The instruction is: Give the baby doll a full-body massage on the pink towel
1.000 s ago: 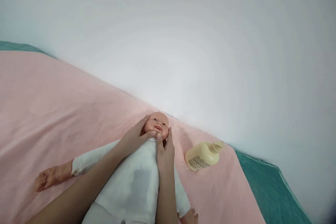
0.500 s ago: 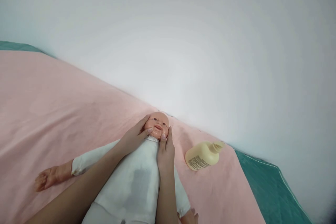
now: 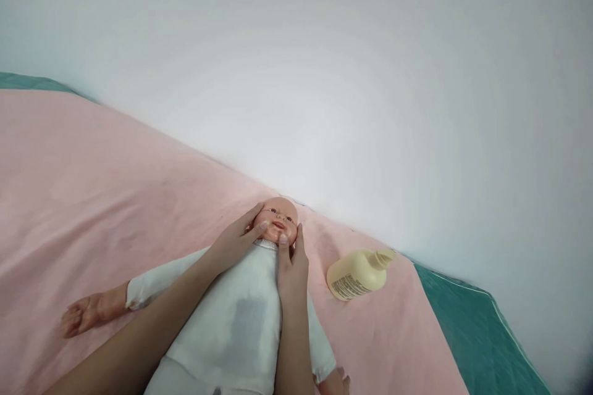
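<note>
A baby doll (image 3: 252, 315) with a hard plastic head and a white cloth body lies on its back on a pink sheet. My left hand (image 3: 237, 239) cups the left side of the doll's head (image 3: 280, 213), its thumb on the cheek by the mouth. On the other side my right hand (image 3: 293, 268) holds the head, with the thumb at the chin and the fingers along the jaw and ear. Both forearms cross over the doll's body. The doll's arms are spread, and its legs are cut off by the frame.
A pale yellow pump bottle (image 3: 354, 274) with printed text stands to the right of the doll. Under the pink sheet (image 3: 115, 185) a green quilted cover (image 3: 472, 321) shows at the right and far left. A white wall (image 3: 324, 74) rises right behind the doll's head.
My right thumb has slid slightly left across the doll's chin. The left thumb has moved a little up the cheek. The doll and the bottle stay in place.
</note>
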